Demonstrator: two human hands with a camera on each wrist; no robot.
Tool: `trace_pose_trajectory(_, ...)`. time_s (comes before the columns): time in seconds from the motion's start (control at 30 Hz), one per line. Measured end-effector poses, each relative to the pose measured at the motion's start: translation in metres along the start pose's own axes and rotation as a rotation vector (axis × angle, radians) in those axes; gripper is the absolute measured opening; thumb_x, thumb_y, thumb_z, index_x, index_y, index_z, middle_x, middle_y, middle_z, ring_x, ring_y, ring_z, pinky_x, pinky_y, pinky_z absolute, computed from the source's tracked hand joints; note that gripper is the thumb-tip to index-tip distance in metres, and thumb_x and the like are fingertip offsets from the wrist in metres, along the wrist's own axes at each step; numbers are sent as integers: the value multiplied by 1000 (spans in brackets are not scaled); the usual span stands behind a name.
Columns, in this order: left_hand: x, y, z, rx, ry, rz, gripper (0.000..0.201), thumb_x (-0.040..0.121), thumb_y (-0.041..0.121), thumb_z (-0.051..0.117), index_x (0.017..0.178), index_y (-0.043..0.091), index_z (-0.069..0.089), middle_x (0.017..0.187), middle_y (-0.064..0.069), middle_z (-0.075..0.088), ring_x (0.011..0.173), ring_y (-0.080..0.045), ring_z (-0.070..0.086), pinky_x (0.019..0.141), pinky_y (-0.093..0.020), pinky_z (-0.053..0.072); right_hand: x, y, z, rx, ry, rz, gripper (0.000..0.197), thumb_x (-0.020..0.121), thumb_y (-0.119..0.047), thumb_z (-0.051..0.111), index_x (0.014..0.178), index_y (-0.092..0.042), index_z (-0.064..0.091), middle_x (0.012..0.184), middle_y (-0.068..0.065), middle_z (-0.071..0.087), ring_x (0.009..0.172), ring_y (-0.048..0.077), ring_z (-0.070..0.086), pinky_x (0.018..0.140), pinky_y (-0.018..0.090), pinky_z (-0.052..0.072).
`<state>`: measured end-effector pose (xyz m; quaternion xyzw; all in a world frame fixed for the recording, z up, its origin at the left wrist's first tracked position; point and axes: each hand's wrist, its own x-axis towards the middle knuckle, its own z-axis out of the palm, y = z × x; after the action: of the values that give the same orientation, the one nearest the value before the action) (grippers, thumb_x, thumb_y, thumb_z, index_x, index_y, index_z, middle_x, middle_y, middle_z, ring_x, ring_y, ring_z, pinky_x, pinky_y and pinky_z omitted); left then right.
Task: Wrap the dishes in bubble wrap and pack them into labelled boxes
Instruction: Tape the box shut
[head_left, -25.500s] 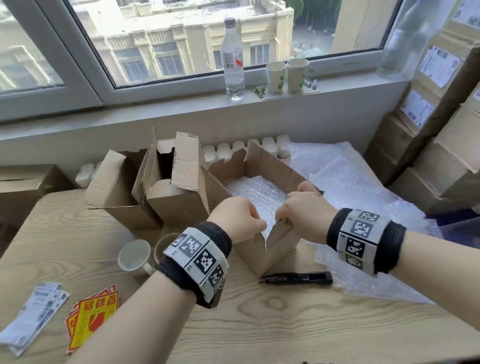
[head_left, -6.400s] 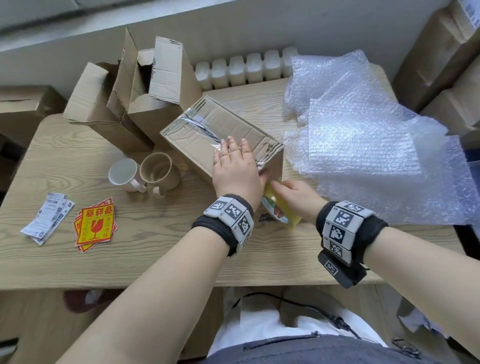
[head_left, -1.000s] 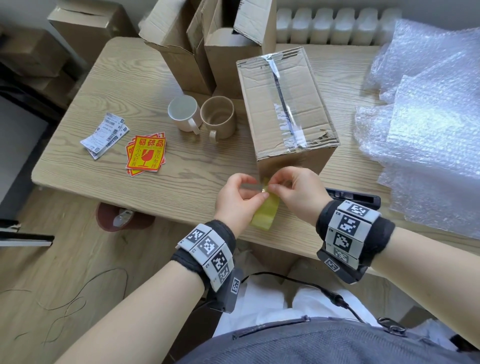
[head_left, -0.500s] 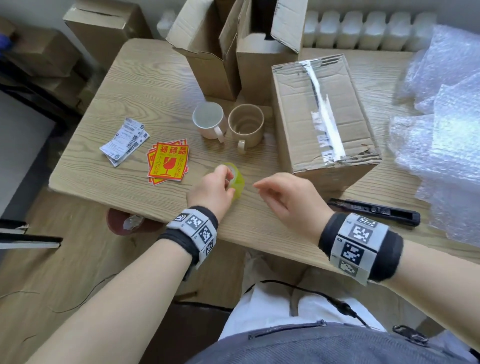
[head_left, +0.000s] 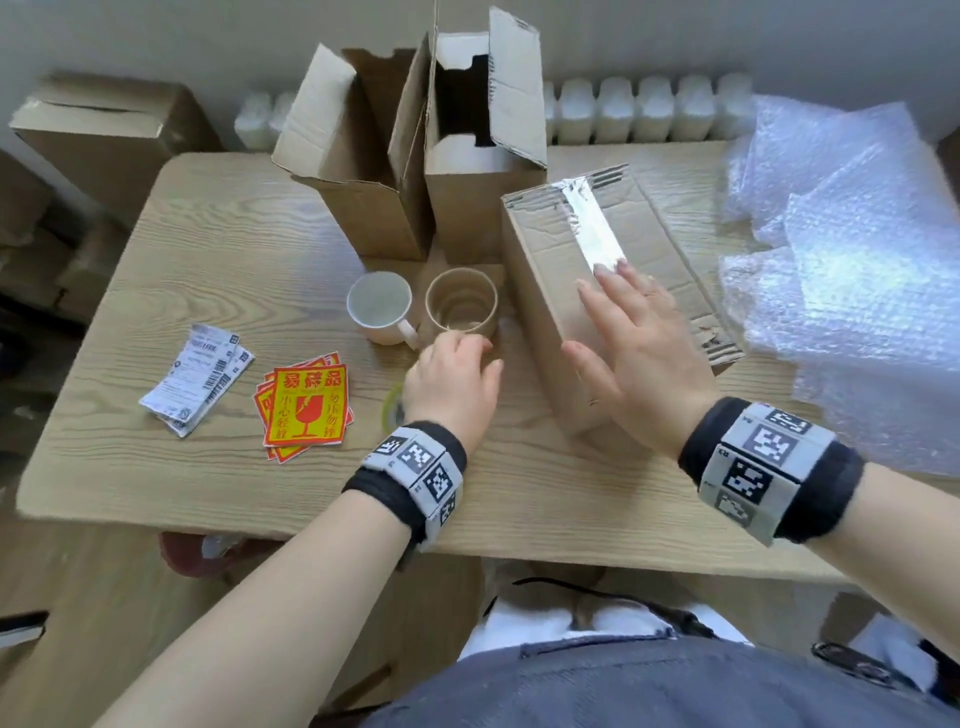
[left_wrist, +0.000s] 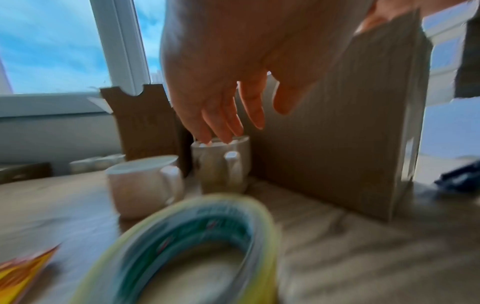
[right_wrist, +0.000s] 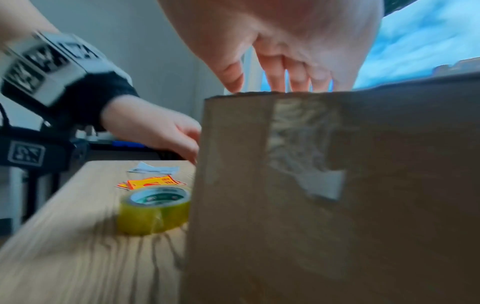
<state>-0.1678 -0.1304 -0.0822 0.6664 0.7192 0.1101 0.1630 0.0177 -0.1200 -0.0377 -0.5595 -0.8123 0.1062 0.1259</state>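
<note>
**Taped box under right hand; left hand empty beside the mugs**

Head view: right hand (head_left: 636, 353) lies on top of the sealed box (head_left: 566, 244), fingers straight and spread, fingertips at the near end of the clear tape strip (head_left: 592, 218). Left hand (head_left: 452, 384) hangs over the table (head_left: 208, 260), fingers loosely bent, holding nothing. Just beyond its fingertips stands the tan mug (head_left: 461, 306), with the white mug (head_left: 382, 309) touching on that mug's left. Tape roll (head_left: 393, 410) peeks out beside the left wrist. Fragile stickers (head_left: 304, 405) and barcode labels (head_left: 197, 376) lie further left of the fingers. Two open boxes (head_left: 415, 156) stand beyond the mugs; bubble wrap (head_left: 841, 234) lies right of the right-hand fingers.

Left wrist view: fingers relaxed, pointing down, tips over the tan mug's rim; contact unclear through blur. Tape roll lies flat beneath the wrist.

Right wrist view: fingers extended over the box's top edge; roll rests left of the box.
</note>
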Motion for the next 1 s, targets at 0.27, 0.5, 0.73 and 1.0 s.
trace_pose_trajectory(0.27, 47, 71, -26, 12, 12, 273, 56, 101, 36, 34, 151, 16, 17, 160, -2, 8, 147, -17, 4, 119, -31, 3, -6, 29, 3, -285, -281, 10, 101, 74, -71, -25, 151, -13, 6, 158, 5, 2, 146, 16, -3, 117, 37, -6)
trace_pose_trajectory(0.5, 93, 86, -26, 386, -197, 228, 69, 97, 55, 21, 152, 19, 2, 160, -1, -3, 147, -20, -7, 119, -41, 0, -18, 65, -11, -314, -271, -71, 73, 94, -60, 5, 143, -17, 38, 149, 6, 37, 140, 21, 29, 113, 45, 10)
trace_pose_trajectory(0.73, 106, 95, -22, 299, -91, 138, 70, 94, 59, 31, 149, 17, 18, 145, -9, 34, 129, -29, 35, 107, -39, 28, -38, 66, -6, -14, -105, 435, 76, 82, -65, 9, 149, -32, -2, 157, 6, -16, 143, 21, -21, 112, 41, -19)
trace_pose_trajectory(1.0, 116, 102, -27, 136, -105, 29, 49, 99, 41, 35, 141, 16, 36, 137, -13, 44, 128, -31, 39, 106, -42, 28, -42, 72, -12, 621, 91, 706, 88, 85, -40, 63, 150, -26, 5, 154, 6, 12, 139, 18, 19, 110, 29, 17)
